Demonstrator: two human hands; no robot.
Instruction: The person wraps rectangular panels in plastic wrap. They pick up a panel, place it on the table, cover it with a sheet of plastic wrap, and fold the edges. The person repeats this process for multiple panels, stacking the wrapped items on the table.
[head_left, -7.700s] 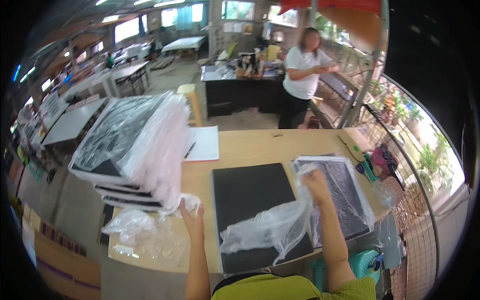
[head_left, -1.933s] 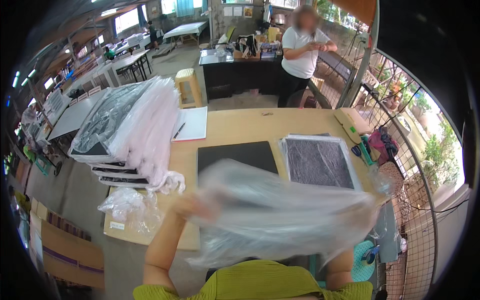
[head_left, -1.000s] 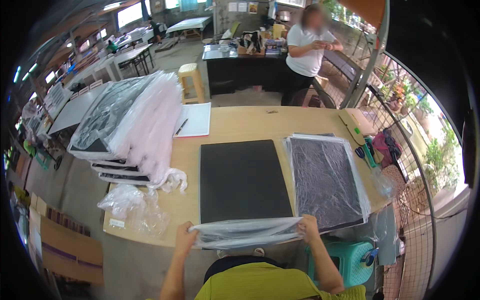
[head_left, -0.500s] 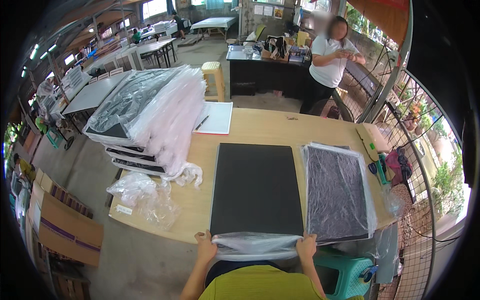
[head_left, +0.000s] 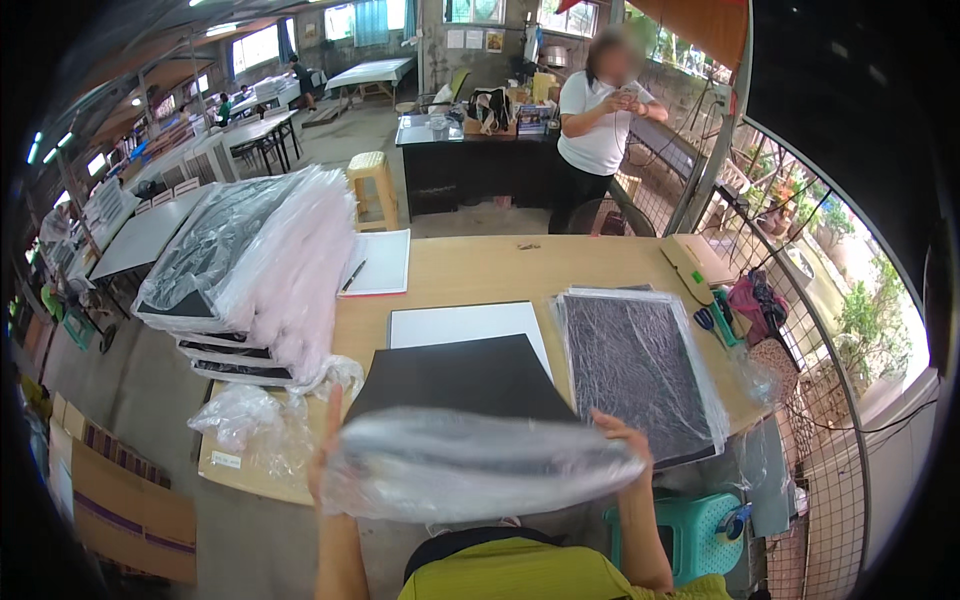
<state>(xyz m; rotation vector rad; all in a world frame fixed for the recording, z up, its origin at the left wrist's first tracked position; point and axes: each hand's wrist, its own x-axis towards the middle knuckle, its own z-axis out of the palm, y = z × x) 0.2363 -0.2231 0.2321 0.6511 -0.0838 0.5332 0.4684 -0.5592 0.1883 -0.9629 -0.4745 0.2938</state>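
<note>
A black sheet [head_left: 460, 375] is tilted up toward me, its near part inside a clear plastic bag [head_left: 480, 465] that is blurred by motion. My left hand [head_left: 328, 455], also smeared, grips the bag's left side. On the right side my right hand [head_left: 628, 450] has its fingers curled around the edge of the bag and sheet. Behind the raised sheet, a white sheet [head_left: 465, 320] lies on the wooden table [head_left: 460, 265]. To the right rests a stack of black sheets wrapped in clear plastic [head_left: 640, 360].
A tall pile of plastic-wrapped black sheets [head_left: 215, 255] stands at the left, with crumpled plastic [head_left: 245, 415] before it. Beyond are a notepad [head_left: 385, 262] and pen [head_left: 353, 275]. Scissors [head_left: 704, 319] lie far right. A green stool [head_left: 680, 530] stands below. Another person [head_left: 597, 125] stands behind.
The black sheet, flat on the table before, is now lifted at its near end and drawn toward me with the bag. A white sheet has come into view beneath it. My hands are wider apart.
</note>
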